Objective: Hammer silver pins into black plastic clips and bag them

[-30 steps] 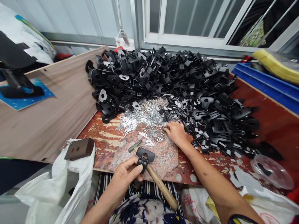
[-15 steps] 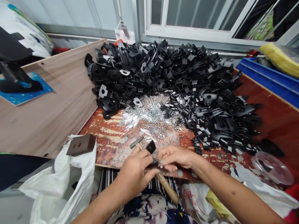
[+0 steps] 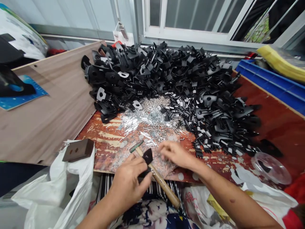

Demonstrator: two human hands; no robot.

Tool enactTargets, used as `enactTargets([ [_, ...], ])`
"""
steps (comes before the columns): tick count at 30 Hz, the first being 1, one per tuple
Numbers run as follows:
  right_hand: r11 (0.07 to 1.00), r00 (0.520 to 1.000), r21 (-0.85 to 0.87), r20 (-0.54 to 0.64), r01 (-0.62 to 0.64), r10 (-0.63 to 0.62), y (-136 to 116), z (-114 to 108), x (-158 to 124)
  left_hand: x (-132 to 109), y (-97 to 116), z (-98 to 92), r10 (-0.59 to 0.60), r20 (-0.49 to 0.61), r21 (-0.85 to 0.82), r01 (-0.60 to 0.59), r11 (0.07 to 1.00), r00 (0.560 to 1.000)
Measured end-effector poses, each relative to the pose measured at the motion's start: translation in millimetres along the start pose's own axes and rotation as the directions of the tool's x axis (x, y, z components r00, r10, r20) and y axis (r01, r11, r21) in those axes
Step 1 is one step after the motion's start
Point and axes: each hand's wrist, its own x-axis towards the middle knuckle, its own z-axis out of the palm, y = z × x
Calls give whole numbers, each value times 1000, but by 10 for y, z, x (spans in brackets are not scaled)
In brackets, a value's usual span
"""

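My left hand [image 3: 131, 175] is closed round a black plastic part [image 3: 148, 156] near the table's front edge, over a hammer [image 3: 164, 184] with a wooden handle and a green head. To its right, my right hand [image 3: 172, 153] hovers over the table with fingers curled and somewhat blurred; whether it holds anything small is hidden. Just beyond are loose metal pins [image 3: 133, 121] and a heap of tiny metal pieces [image 3: 157, 103]. Small black clips [image 3: 202, 133] lie to the right of these.
A large pile of black plastic parts [image 3: 152, 70] fills the back of the table. A brown block [image 3: 78, 149] rests on a white sack [image 3: 54, 190] at left. At right are a clear plastic lid [image 3: 271, 168] and a blue crate [image 3: 274, 86].
My right hand has left the part at my left hand and moved up towards the metal pins. My left hand has shifted slightly left with the black part, and more of the hammer shows.
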Motion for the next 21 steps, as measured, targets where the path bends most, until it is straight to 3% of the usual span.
enactTargets([
  [2, 957, 972, -287, -235, -46, -24, 108, -117, 130, 16, -76, -8, -118, -28, -91, 115, 989, 993],
  [3, 938, 964, -341, -266, -64, -31, 160, -154, 192, 22, -117, -5, -175, -31, -167, 168, 972, 984],
  [6, 895, 970, -445, -233, -41, -72, 263, -166, 343, 18, -221, 43, -347, 12, -474, 311, 824, 938],
  [9, 853, 968, -522, -221, -16, -117, 302, -112, 438, -8, -271, 116, -487, 103, -733, 397, 552, 867],
  [14, 828, 956, -561, -230, 22, -181, 446, -115, 524, -31, -298, 137, -558, 179, -915, 346, 209, 810],
  [21, 842, 907, -538, -335, 39, -256, 721, -209, 490, -98, -383, 66, -575, 183, -976, 218, -7, 798],
])
